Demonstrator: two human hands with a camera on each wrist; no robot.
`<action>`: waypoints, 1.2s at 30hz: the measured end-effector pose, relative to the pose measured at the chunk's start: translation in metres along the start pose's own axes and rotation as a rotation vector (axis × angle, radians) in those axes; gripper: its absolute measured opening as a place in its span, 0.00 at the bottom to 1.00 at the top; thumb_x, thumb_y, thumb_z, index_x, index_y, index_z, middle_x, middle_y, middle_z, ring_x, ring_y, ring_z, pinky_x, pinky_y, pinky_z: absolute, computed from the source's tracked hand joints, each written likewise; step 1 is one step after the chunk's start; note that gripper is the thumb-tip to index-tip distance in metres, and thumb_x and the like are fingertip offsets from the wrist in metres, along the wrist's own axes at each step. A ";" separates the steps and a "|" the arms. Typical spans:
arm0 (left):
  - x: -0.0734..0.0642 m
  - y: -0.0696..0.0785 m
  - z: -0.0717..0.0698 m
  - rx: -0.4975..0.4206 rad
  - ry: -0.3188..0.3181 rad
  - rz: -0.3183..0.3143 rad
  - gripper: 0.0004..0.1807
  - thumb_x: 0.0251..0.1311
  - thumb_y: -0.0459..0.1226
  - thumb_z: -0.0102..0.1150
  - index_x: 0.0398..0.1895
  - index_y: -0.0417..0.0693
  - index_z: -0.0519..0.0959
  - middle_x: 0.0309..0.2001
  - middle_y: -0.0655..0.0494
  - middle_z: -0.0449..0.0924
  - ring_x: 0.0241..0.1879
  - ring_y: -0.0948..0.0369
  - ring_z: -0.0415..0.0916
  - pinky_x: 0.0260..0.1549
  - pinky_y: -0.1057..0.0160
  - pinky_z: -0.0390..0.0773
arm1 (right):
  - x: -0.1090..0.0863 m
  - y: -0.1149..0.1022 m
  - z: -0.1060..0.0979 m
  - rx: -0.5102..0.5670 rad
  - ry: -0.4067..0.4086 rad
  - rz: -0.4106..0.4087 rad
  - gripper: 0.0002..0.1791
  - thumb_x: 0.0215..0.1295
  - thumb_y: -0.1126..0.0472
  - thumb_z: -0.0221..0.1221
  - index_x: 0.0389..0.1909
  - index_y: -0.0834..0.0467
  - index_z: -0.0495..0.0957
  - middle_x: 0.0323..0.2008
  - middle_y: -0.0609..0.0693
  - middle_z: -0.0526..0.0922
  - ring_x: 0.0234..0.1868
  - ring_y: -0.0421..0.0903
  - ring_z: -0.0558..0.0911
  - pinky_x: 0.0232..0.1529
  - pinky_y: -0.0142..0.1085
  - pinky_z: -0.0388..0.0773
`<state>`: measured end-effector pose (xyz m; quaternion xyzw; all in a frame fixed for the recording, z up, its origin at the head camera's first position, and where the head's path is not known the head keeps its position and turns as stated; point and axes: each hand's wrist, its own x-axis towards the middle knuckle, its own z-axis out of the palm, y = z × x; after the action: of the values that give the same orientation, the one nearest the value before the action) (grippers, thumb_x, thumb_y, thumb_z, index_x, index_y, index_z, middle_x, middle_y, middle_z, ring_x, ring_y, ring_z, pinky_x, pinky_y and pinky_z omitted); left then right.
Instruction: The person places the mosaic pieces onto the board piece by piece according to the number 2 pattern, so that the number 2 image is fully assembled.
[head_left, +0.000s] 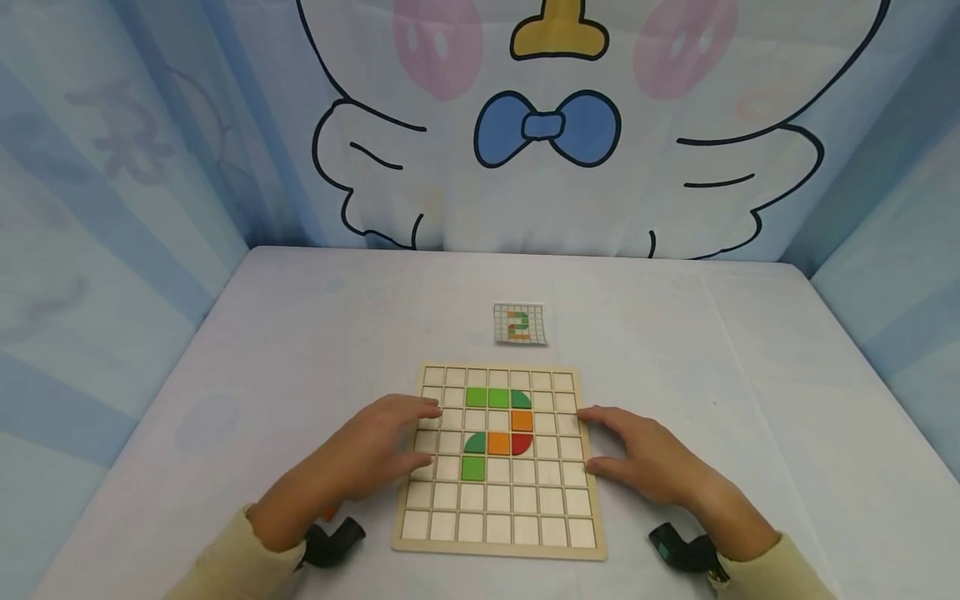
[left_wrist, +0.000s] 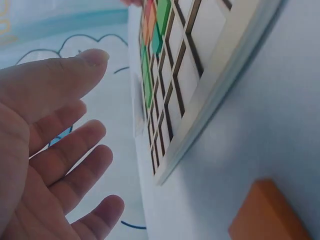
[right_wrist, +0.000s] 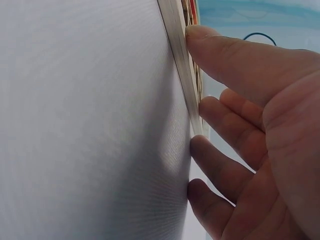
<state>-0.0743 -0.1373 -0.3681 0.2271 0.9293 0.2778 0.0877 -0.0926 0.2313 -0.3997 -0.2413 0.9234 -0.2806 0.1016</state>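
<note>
A wooden grid board (head_left: 498, 551) lies flat on the table. Set in its cells are light green squares (head_left: 476, 397), dark green quarter circles (head_left: 475, 442), orange squares (head_left: 498, 443) and a red quarter circle (head_left: 522, 443), forming a bent line. My left hand (head_left: 371, 446) hovers at the board's left edge, thumb and fingers apart and holding nothing; the left wrist view shows a gap to the board. At the opposite edge, my right hand (head_left: 651, 458) touches the rim with thumb and fingertips, its fingers loosely extended.
Behind the board lies a small card (head_left: 520, 324) printed with a coloured grid pattern. An orange block (left_wrist: 270, 215) rests on the table beside my left wrist, mostly hidden in the head view. Patterned curtains (head_left: 547, 200) stand behind the table and at both sides.
</note>
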 end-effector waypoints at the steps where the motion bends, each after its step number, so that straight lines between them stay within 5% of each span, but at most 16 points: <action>1: -0.002 -0.001 -0.002 -0.002 0.003 -0.002 0.29 0.58 0.35 0.72 0.63 0.40 0.76 0.63 0.47 0.74 0.65 0.47 0.69 0.61 0.45 0.69 | 0.000 0.000 0.000 0.001 0.000 0.000 0.32 0.63 0.52 0.68 0.66 0.59 0.73 0.64 0.54 0.76 0.67 0.57 0.72 0.64 0.55 0.67; 8: -0.011 -0.014 -0.012 -0.003 0.042 -0.021 0.31 0.57 0.35 0.73 0.64 0.42 0.75 0.65 0.47 0.74 0.64 0.47 0.71 0.59 0.44 0.72 | 0.000 0.000 0.000 0.003 0.002 -0.003 0.32 0.63 0.52 0.68 0.66 0.59 0.73 0.64 0.54 0.76 0.67 0.57 0.72 0.64 0.54 0.67; 18: -0.027 -0.033 -0.026 -0.015 0.026 -0.148 0.31 0.59 0.38 0.71 0.67 0.46 0.74 0.68 0.50 0.71 0.65 0.46 0.70 0.58 0.42 0.72 | 0.000 -0.001 0.000 0.002 0.002 0.005 0.32 0.63 0.52 0.68 0.66 0.59 0.73 0.64 0.55 0.76 0.67 0.58 0.71 0.64 0.55 0.67; 36: -0.048 -0.061 -0.031 0.066 0.005 -0.278 0.32 0.54 0.39 0.74 0.63 0.42 0.78 0.61 0.44 0.77 0.61 0.42 0.73 0.56 0.40 0.73 | -0.001 -0.003 0.000 0.000 0.007 0.001 0.32 0.63 0.53 0.68 0.65 0.60 0.73 0.63 0.55 0.76 0.67 0.58 0.72 0.64 0.55 0.66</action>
<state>-0.0633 -0.2197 -0.3746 0.0983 0.9606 0.2330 0.1154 -0.0910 0.2297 -0.3977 -0.2400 0.9239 -0.2814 0.0987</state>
